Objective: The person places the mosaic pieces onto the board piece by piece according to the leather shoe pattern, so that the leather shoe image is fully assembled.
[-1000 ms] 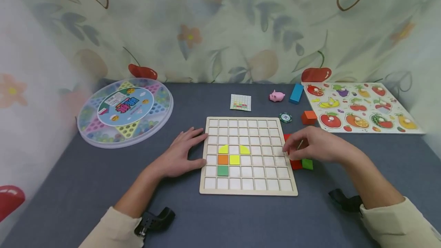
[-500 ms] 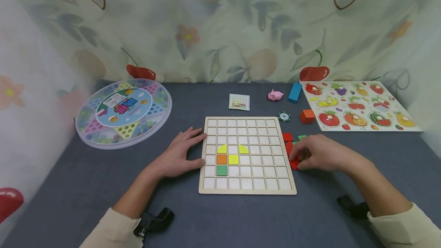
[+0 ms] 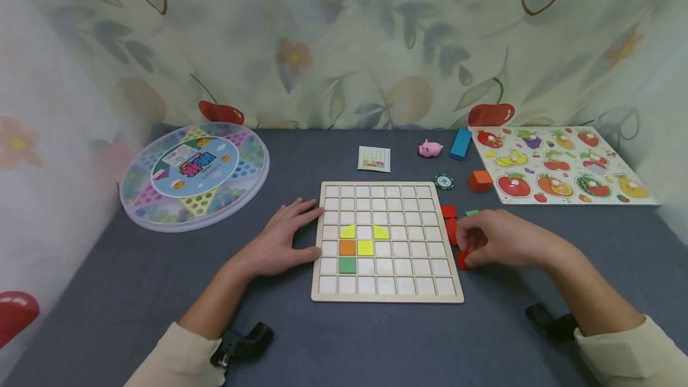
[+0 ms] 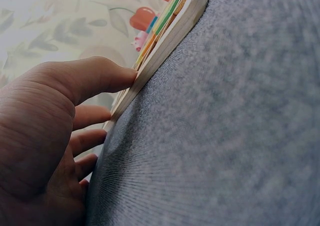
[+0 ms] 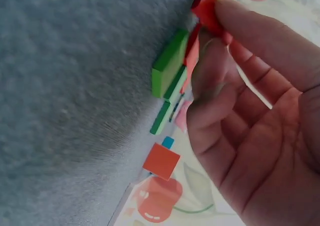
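The left hand [image 3: 282, 237] lies at the left edge of a wooden grid board [image 3: 387, 299], thumb and fingertips touching its side with the fingers fairly straight. Set into the grid are two yellow rounded tiles [image 3: 348, 232], an orange square tile [image 3: 347, 248], a yellow square tile [image 3: 365, 248] and a green square tile [image 3: 347, 265]. Right of the board, the right hand [image 3: 500, 237] pinches a red tile [image 5: 206, 4] between thumb and finger. Beside it lie other red tiles [image 3: 450, 229] and several green tiles [image 5: 170, 63], mostly hidden by that hand in the head view.
A pattern card [image 3: 374, 159], a pink pig figure [image 3: 430, 149], a poker chip [image 3: 444, 181], a blue block [image 3: 460, 144] and an orange block [image 3: 480, 181] stand beyond the board. A fruit board [image 3: 570, 166] lies back right, a round game box [image 3: 193, 172] back left.
The right hand has moved slightly right and down from the board's edge to the red tiles, and the tile at its fingertips has shifted a little. The left hand has stayed put.
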`<state>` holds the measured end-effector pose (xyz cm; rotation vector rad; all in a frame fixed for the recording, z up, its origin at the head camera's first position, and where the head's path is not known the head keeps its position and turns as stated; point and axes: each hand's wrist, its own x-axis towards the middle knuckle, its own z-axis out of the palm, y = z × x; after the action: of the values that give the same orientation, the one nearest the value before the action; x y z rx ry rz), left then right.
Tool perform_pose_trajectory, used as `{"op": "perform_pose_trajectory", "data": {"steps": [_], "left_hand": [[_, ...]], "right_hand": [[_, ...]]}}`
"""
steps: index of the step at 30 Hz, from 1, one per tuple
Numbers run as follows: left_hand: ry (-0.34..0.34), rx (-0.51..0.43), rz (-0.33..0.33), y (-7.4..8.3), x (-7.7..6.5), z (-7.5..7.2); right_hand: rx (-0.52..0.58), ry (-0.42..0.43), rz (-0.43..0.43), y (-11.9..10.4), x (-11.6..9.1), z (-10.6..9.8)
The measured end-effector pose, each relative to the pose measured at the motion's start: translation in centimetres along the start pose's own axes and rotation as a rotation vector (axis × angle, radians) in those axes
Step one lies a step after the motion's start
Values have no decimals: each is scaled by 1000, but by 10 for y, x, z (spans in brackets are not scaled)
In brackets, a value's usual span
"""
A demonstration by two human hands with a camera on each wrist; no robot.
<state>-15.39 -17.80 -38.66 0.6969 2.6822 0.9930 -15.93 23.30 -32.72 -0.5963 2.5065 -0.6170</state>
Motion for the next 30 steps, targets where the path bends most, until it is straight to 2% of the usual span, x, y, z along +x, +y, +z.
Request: {"op": "perform_pose_trajectory", "data": {"steps": [5, 10, 23, 30], "left_hand": [[0, 0, -6, -1, 0, 0], [-1, 1, -12, -2, -1, 0], [-4, 6, -1, -1, 1, 0], [-3, 13, -19, 0, 1, -1]], "right_hand": [[104, 11, -42, -3, 3, -8], [186, -18, -69, -20, 16, -7], [204, -110, -190, -77, 59, 11], [193, -187, -193, -100, 78, 22]]}}
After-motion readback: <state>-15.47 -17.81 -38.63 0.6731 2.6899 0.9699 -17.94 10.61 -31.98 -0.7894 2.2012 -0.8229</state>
